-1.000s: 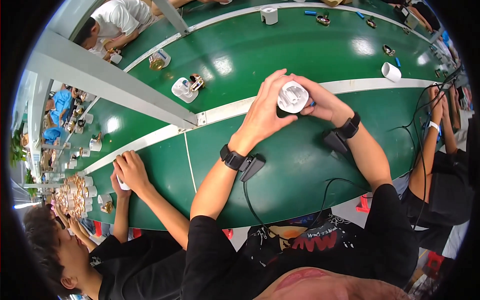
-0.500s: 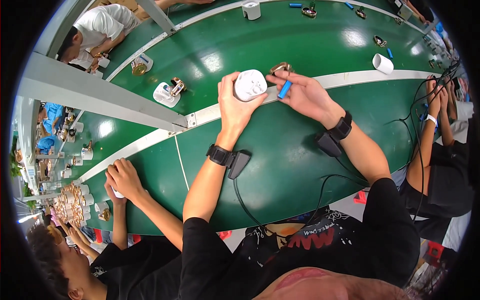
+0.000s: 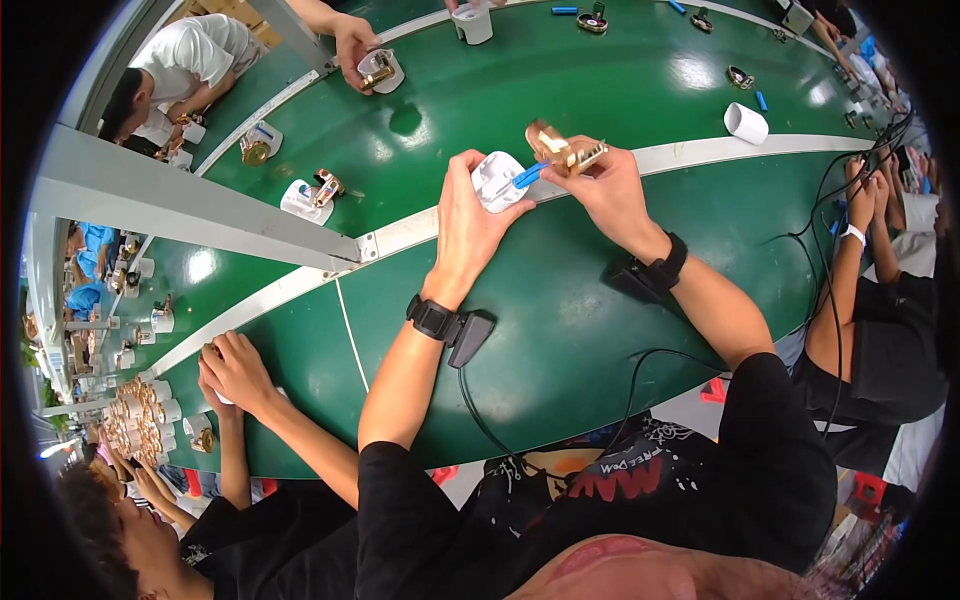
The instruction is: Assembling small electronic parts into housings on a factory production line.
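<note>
My left hand (image 3: pixel 465 232) is wrapped round a white plastic housing (image 3: pixel 492 172), its open side with moulded ribs facing up. Between the fingertips of my right hand (image 3: pixel 612 195) is a gold-coloured part (image 3: pixel 546 142) with a small board on its side. A blue cylindrical battery (image 3: pixel 529 176) sits below that part, its end over the rim of the housing. Whether the battery touches the housing's inside, I cannot tell. Both hands are above the white strip along the green table.
A grey metal post (image 3: pixel 190 195) crosses at left. Beyond it lie a white housing with a gold part (image 3: pixel 308 202) and another pair (image 3: pixel 262 144). A white cup-shaped housing (image 3: pixel 746 123) lies right. A co-worker's hands (image 3: pixel 238 375) work at left; another person's hand (image 3: pixel 355 48) is far left.
My right hand has turned over and closed its fingertips on the gold part, bringing the battery to the housing. The housing has tilted slightly. Another person's hand has come in at the far side.
</note>
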Tool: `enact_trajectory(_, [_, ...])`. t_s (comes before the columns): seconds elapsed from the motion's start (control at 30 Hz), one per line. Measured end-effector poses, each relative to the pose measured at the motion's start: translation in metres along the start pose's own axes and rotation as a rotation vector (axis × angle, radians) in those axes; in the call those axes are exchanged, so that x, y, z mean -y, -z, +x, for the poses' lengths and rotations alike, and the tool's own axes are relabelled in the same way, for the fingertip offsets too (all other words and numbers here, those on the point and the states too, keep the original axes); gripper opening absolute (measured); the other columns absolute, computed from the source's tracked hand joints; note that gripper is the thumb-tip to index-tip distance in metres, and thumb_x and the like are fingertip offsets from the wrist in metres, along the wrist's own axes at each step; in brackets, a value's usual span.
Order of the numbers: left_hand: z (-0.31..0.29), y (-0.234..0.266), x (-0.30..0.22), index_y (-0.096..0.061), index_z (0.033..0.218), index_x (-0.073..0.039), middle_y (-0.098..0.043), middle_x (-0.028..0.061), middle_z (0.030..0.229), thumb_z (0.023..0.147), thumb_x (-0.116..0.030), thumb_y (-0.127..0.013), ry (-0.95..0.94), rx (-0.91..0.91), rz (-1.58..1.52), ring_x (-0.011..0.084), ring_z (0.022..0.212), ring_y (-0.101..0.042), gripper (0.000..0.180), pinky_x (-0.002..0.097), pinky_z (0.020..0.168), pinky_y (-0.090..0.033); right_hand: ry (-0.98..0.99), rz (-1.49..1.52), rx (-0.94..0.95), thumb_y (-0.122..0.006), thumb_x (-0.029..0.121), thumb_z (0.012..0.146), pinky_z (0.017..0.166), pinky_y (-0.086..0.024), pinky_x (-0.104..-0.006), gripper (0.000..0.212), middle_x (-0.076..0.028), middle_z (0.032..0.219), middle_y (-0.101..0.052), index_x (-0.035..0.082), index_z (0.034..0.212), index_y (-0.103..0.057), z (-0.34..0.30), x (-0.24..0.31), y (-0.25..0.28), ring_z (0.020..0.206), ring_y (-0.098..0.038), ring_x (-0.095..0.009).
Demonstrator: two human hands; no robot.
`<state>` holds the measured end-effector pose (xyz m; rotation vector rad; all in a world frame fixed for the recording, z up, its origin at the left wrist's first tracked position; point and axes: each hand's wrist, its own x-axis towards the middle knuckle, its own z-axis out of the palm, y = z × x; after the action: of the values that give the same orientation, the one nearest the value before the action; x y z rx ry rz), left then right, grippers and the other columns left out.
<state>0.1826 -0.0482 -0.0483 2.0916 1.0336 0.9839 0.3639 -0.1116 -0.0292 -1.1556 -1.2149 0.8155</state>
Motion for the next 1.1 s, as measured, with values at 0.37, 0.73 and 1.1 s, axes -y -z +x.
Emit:
enact_trajectory(0.37, [0.005,-0.009,-0.001,-0.047,0.114,-0.001,-0.054,0.0163,0.106,0.064,-0.007,-0.085,-0.114,-0.1,0.097,0.0353,0.1,-0.054,0.062,0.0428,0.084,-0.047,0.112,-0.265,0.144,-0.073,-0.002,0.079,0.07,-0.053,-0.0258,0.013,-0.009,0.092,-0.068,-0.001,0.092,-0.072,0.006,-0.003,0.019,0.08,-0.065,-0.014])
enact_trajectory(0.73, [0.01,-0.016,0.0,-0.052,0.113,-0.001,-0.054,0.0163,0.109,0.062,0.003,-0.079,-0.293,-0.152,0.249,0.0363,0.102,-0.052,0.058,0.0432,0.085,-0.047,0.347,-0.461,0.268,-0.073,-0.002,0.076,0.067,-0.053,-0.0267,0.015,-0.007,0.093,-0.065,0.0,0.09,-0.072,0.001,0.003,0.022,0.079,-0.066,-0.018])
enact_trajectory(1.1, [0.011,-0.028,-0.008,-0.054,0.11,-0.002,-0.055,0.0148,0.107,0.06,0.004,-0.079,-0.357,-0.103,0.186,0.0358,0.1,-0.053,0.056,0.0428,0.084,-0.047,0.133,-0.425,0.217,-0.076,0.003,0.076,0.058,-0.049,-0.0239,0.011,-0.004,0.075,-0.066,0.001,0.084,-0.068,0.002,-0.004,0.026,0.067,-0.064,-0.013])
